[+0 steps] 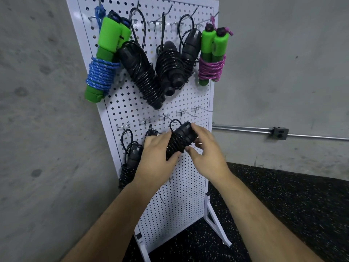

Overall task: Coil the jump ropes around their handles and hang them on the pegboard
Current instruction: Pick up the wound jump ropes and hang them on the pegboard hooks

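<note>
A white perforated metal pegboard [188, 167] is standing on speckled black rubber flooring [283, 205] against a grey concrete wall [37, 129]. Just below centre, a black jump rope coiled tightly round its black handles [179, 140] is tilting toward 1 o'clock. The left hand [156, 154] is gripping its lower end and the right hand [207, 154] is curling round its upper end. Whether its loop is catching a hook is unclear. At 8 o'clock, another black coiled rope [130, 163] is hanging, partly hidden by the left hand.

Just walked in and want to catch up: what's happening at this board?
A person grips a coiled black rope with left hand and right hand before the pegboard, its loop close to a lower hook. Five coiled ropes already hang along the top row, another black one at lower left.
</note>
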A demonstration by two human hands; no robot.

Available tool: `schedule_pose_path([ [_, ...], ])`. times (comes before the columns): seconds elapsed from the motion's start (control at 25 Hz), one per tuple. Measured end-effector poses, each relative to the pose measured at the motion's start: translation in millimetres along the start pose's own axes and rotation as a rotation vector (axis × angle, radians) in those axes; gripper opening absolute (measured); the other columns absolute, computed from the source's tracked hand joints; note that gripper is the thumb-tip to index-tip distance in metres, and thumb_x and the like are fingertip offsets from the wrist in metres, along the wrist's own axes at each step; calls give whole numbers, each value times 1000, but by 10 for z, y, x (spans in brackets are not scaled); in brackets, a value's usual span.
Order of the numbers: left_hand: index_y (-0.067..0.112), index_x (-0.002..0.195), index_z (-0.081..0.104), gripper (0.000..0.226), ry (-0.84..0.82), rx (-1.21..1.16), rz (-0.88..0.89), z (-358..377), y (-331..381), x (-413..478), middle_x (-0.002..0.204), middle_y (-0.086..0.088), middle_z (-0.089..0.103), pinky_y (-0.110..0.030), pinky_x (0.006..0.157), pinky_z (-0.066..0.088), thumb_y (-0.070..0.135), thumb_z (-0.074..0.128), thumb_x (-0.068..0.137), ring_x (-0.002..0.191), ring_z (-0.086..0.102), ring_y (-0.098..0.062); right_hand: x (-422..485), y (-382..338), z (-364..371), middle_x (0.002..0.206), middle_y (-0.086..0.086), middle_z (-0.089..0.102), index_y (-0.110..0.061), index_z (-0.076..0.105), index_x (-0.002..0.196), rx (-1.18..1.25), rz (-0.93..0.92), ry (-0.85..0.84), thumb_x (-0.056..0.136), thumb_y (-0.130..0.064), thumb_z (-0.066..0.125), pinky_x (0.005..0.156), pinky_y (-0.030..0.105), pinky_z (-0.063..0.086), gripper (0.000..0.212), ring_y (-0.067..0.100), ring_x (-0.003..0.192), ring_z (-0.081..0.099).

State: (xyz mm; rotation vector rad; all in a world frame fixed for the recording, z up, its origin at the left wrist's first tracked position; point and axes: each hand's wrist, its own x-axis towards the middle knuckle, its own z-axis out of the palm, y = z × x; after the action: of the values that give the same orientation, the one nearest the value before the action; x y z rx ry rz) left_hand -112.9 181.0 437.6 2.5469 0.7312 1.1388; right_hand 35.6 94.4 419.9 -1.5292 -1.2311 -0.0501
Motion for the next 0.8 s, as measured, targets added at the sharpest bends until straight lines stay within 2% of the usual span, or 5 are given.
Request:
schedule_pose_path([
  [0.24, 13, 146, 48, 56, 3, 121, 26, 106, -84, -74, 139, 3, 57, -44, 107, 40, 30, 65, 96, 125, 37, -16, -15, 58, 67, 147, -14, 42, -26, 37, 152, -17, -20, -23, 95, -9, 64, 114, 36, 41, 65, 5, 133, 45],
  [0.4, 13, 153, 40, 62, -55, 182, 43, 111, -145, -166, 152, 2, 47, -44, 113, 35, 35, 60, 99, 133, 30, -16, -153, 3, 68, 160, -11, 31, -26, 33, 156, -148, -15, -83, 100, -26, 59, 113, 6, 24, 62, -9, 138, 26],
  [0.44, 13, 154, 38, 64, -67, 187, 49, 109, -157, -191, 155, 1, 44, -43, 115, 34, 36, 60, 99, 135, 28, -16, -195, -9, 66, 162, -11, 28, -28, 31, 157, -199, -17, -109, 101, -32, 57, 112, 6, 21, 61, -8, 141, 24],
  [0.56, 11, 155, 37, 66, -82, 205, 91, 97, -156, -327, 159, -3, 38, -44, 118, 31, 37, 61, 99, 140, 26, -16, -363, -33, 46, 163, -11, 25, -32, 30, 157, -335, -53, -172, 102, -39, 52, 114, 21, 27, 59, 6, 147, 28],
  [0.8, 6, 150, 43, 64, -59, 228, 157, 73, -40, -723, 157, -10, 40, -47, 116, 34, 31, 64, 96, 141, 37, -27, -814, -138, -17, 154, 0, 44, -23, 44, 151, -499, -174, -182, 102, -33, 51, 106, 34, 47, 51, 18, 135, 48],
])
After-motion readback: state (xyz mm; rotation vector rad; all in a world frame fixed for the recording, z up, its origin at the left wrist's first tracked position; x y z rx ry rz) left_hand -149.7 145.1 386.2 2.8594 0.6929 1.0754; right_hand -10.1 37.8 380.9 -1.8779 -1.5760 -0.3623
